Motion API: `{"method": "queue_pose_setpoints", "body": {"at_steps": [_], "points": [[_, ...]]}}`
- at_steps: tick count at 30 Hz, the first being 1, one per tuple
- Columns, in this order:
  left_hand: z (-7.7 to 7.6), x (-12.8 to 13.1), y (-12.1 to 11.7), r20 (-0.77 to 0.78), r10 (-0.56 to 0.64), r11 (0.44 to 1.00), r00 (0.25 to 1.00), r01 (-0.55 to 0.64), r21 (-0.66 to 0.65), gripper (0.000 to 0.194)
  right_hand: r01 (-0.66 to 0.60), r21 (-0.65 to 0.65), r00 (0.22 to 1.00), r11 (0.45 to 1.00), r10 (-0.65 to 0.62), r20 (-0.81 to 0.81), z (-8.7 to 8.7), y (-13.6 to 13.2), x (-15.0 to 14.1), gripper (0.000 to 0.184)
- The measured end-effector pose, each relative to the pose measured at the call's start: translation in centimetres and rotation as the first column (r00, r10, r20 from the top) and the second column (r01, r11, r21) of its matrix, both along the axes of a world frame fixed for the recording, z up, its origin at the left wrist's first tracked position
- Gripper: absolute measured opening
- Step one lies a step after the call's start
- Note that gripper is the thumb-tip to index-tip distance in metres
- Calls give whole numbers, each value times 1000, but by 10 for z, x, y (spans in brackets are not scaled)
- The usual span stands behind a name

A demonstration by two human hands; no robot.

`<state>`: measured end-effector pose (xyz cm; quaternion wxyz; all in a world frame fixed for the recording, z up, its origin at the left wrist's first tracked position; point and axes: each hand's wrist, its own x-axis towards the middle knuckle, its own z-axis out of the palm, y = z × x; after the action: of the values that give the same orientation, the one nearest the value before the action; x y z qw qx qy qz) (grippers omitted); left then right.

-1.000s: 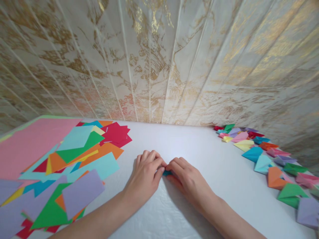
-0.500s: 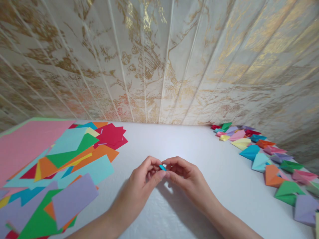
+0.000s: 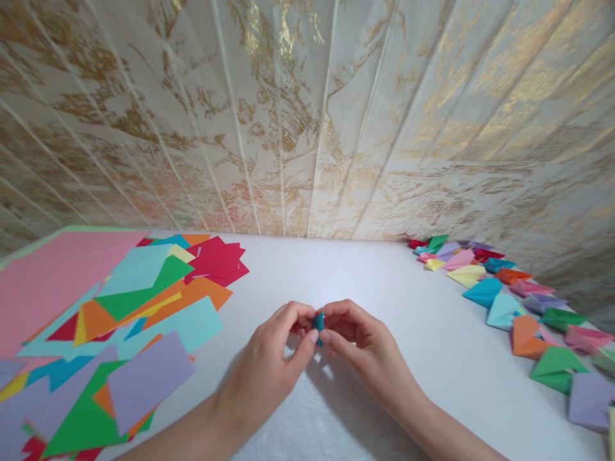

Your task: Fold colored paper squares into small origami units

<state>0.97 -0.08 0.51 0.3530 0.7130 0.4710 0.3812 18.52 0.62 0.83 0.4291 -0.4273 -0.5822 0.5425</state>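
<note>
Between my fingertips, at the middle of the table, is a small folded piece of blue paper [image 3: 319, 322], standing nearly upright. My left hand [image 3: 283, 346] pinches its left side between thumb and index finger. From the other side my right hand [image 3: 362, 336] grips it the same way, thumb below and index finger above. The fingers cover much of the paper, so its full shape is hidden.
Loose sheets of coloured paper [image 3: 148, 384] overlap on the left, with a large pink sheet [image 3: 67, 275] behind them. Folded paper shapes [image 3: 528, 336] line the right side of the white table [image 3: 307, 269]. A patterned curtain [image 3: 298, 128] hangs at the back.
The blue folded paper has turned between my fingers, from lying slanted to nearly upright, and more of its face shows. Both hands keep about the same place.
</note>
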Motion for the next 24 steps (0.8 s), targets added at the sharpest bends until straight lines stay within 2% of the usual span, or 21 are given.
{"method": "queue_pose_setpoints", "body": {"at_steps": [5,10,13,16,20,24], "points": [[3,0,1,84,-55,991,995,65,-120,14,7,31,999,999,-9,51,1,3,3,19],[-3,1,10,236,-62,956,970,125,-266,15,-35,57,995,998,29,99,-4,3,4,18],[-4,2,12,305,-66,939,950,162,-302,16,-74,27,995,997,72,71,-6,3,4,18],[-1,3,12,309,-58,937,949,159,-312,13,-92,44,992,995,88,88,-6,3,5,18],[2,3,10,313,-49,938,949,151,-311,13,-110,143,979,984,82,186,-5,2,6,16],[0,2,11,452,10,908,892,181,-377,23,-105,291,976,951,44,211,-6,2,8,18]]}}
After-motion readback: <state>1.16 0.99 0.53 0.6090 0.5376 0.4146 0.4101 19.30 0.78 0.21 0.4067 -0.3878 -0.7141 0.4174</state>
